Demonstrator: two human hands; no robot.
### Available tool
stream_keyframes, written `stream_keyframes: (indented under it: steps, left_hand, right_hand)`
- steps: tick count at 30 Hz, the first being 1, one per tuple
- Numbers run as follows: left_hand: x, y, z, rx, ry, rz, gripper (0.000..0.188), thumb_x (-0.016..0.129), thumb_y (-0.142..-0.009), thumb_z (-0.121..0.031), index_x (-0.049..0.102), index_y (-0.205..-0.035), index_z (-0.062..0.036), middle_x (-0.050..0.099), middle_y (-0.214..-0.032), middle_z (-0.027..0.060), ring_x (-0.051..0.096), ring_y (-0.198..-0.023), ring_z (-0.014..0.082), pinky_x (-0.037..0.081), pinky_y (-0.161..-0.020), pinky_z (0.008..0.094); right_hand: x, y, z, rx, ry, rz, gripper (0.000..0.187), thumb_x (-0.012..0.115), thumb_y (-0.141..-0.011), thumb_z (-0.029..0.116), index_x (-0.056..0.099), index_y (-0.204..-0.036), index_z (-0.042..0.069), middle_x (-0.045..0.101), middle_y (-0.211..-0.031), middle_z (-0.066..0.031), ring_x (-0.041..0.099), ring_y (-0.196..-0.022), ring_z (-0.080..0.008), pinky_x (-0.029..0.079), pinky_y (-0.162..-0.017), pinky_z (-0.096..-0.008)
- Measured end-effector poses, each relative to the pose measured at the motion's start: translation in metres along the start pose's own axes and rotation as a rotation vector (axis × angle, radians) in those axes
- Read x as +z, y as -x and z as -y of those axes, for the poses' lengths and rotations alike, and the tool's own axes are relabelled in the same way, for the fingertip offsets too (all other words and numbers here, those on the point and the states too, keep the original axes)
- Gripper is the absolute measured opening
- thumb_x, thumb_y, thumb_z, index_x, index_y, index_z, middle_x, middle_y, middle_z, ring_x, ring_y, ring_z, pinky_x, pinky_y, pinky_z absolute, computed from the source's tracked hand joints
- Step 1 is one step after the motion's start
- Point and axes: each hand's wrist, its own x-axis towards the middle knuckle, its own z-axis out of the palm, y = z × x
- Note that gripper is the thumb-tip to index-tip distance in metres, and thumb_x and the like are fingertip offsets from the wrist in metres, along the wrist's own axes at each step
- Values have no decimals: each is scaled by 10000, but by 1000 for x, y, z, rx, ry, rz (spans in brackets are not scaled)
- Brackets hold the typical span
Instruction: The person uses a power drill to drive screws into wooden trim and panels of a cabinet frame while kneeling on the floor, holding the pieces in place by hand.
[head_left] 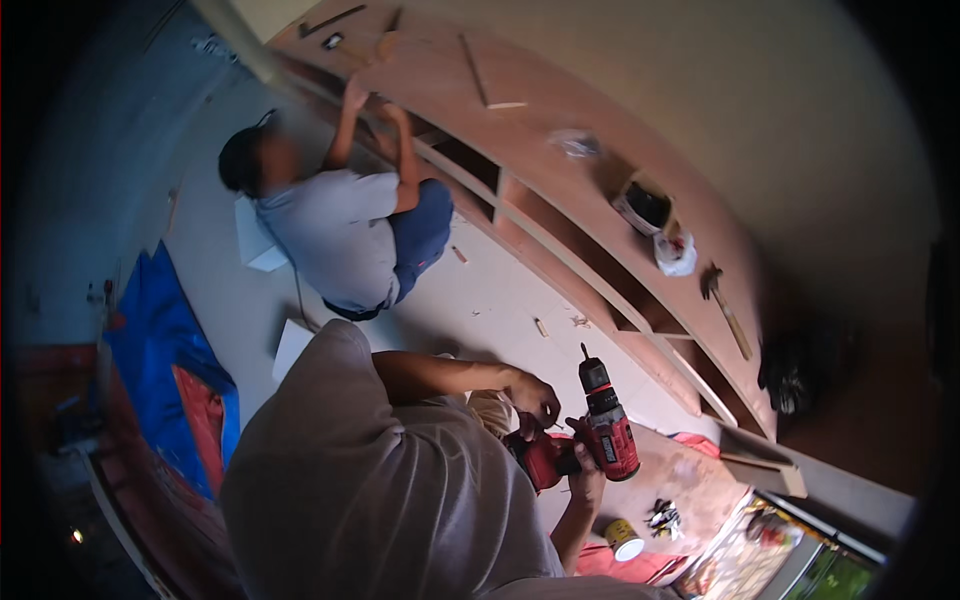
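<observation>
A red and black cordless drill with a bit in its chuck is gripped by my right hand, its tip pointing up toward the cabinet. Close beside the drill, my left hand has its fingers pinched together. A thin, small piece that looks like a screw pokes out from under those fingertips. Part of the drill's lower body is hidden behind my left hand and shirt. The bit touches nothing.
A long wooden cabinet frame with open compartments lies ahead; a hammer, a box and a plastic bag rest on it. A co-worker squats at its far left end. Near my right are a yellow can and blue sheeting lies left.
</observation>
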Motion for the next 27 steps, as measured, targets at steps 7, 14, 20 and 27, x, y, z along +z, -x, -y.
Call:
stream_keyframes:
  steps: [7,14,20,27]
  left_hand:
    - [47,109,63,325,-552,-106,266,501,-905,-221,545,-940,38,644,-805,158,647,-743,230,530,-657,323]
    - [124,206,148,311,37,-71,293,522,-915,-217,522,-952,73,638,-863,179,647,-789,258,547,-708,360]
    - [188,233,221,350,278,-127,286,573,-884,-213,545,-1001,47,645,-907,173,642,-818,260,521,-757,378]
    - [253,271,324,442,462,-438,236,510,-919,-224,590,-922,-2,642,-840,84,589,-703,135,484,-665,278]
  right_hand:
    - [104,43,-55,-30,41,241,563,690,-780,209,422,-1237,16,567,-1087,-136,618,-889,-236,490,-759,-345]
    - [175,88,-94,15,168,445,434,614,-819,61,444,-1207,-30,598,-1049,-147,612,-930,-239,480,-852,-353]
    - [205,132,-123,51,291,614,315,636,-828,103,530,-1095,-26,633,-980,-119,621,-919,-195,479,-835,-304]
    - [243,157,-155,68,434,769,286,659,-819,141,588,-1065,14,649,-982,-85,618,-920,-169,469,-847,-315]
